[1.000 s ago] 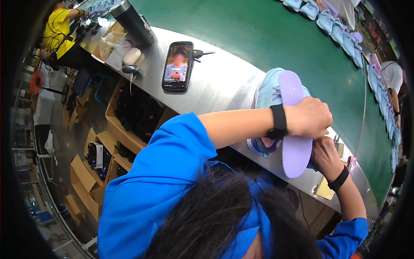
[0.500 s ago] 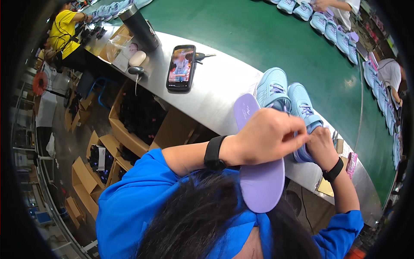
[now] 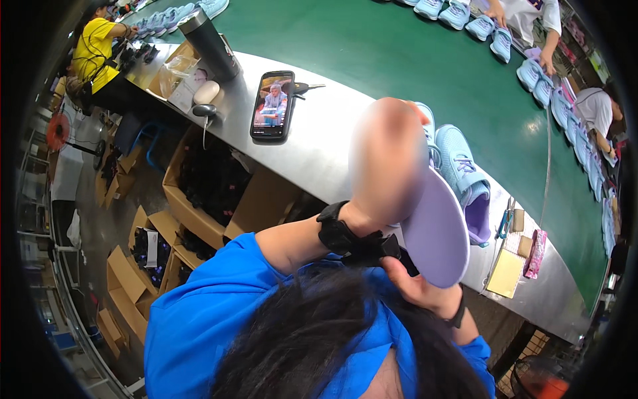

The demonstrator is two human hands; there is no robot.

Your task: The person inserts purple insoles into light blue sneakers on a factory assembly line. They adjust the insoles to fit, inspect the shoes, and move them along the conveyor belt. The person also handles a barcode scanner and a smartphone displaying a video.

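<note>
Flat lilac round-ended insole (image 3: 438, 229) slants just right of blurred left hand (image 3: 389, 159), right hand (image 3: 428, 292) thumb at black fabric wrist strap (image 3: 340, 233), can't tell either grip; textured pale-blue shoes (image 3: 457, 156) farther off on shiny metal bench (image 3: 325, 126).

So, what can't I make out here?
All in the head view:
Left hand: blurred, so its grip is unclear.
Left shoe: mostly hidden behind that hand.
Right hand: partly hidden by the insole.
Dark items in the box: too small to identify.
Worker in white: cut off by the top edge.
</note>
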